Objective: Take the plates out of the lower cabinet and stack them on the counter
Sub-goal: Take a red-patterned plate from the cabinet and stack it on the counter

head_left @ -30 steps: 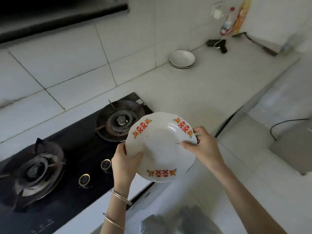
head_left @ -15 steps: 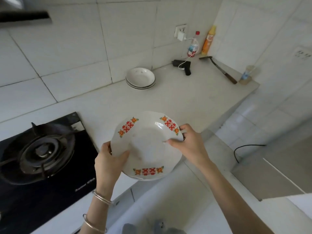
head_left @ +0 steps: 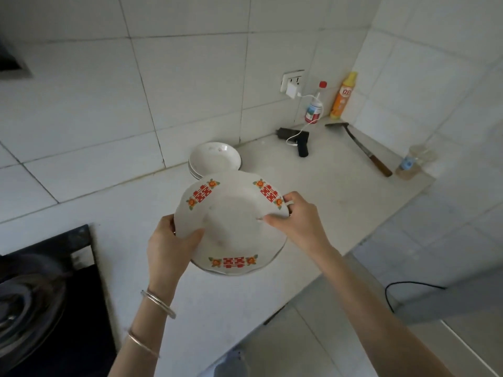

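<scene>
the decorated plate is in the air over the counter, tilted a little toward me, and i hold it by both sides. my left hand clamps the near-left rim, thumb on top and fingers underneath out of sight. my right hand grips the right rim, thumb laid across the inside and fingers curled round the edge.

compared with a second ago, the plate is further right along the counter. then it hung by the burners of the stove; now the stove sits at the left edge of my view. the stack of plates by the wall tiles, well apart from it before, now shows just past the plate's far rim. my grip looks the same throughout. i judge this as the carry nearly done, with only the lowering onto the stack left.

nothing stands between the plate and the stack. further right, well apart from it, lie a black device on a white cable to the wall charger, a red-capped bottle, an orange bottle, a knife and a plastic cup. the stack sits close to the wall, so i would watch the far rim as it comes down.
</scene>
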`<state>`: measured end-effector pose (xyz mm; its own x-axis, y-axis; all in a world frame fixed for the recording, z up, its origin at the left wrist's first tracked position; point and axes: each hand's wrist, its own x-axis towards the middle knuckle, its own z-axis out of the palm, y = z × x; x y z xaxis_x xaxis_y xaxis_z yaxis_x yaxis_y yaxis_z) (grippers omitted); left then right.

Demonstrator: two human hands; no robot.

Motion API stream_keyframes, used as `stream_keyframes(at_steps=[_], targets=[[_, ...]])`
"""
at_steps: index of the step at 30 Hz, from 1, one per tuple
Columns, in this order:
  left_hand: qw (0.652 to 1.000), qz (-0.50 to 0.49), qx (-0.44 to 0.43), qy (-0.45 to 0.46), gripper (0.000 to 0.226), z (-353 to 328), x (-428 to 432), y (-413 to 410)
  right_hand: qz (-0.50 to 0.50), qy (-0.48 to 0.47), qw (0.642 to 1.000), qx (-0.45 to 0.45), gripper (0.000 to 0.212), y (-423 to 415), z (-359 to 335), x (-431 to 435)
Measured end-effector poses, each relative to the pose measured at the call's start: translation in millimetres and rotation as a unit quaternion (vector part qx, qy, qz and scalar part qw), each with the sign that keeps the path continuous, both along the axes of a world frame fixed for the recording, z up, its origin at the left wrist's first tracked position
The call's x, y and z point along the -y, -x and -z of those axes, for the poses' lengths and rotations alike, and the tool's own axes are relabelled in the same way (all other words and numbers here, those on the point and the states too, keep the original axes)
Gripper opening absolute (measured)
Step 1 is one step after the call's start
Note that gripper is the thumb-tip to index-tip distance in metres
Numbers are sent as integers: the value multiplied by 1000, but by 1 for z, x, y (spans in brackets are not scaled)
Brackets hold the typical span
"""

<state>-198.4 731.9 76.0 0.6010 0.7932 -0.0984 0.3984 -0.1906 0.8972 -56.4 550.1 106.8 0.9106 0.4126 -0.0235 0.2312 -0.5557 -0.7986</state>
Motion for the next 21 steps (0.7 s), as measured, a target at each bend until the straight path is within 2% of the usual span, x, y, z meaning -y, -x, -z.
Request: stream_keyframes(at_steps=[7,21], targets=[[999,-34,12,2,35,7,-45,-77,-30,10,999,-7,45,-85,9,-51],[986,-126,-1,106,26,74,-111,-193,-88,31,995,-45,45,-221,83,-145]])
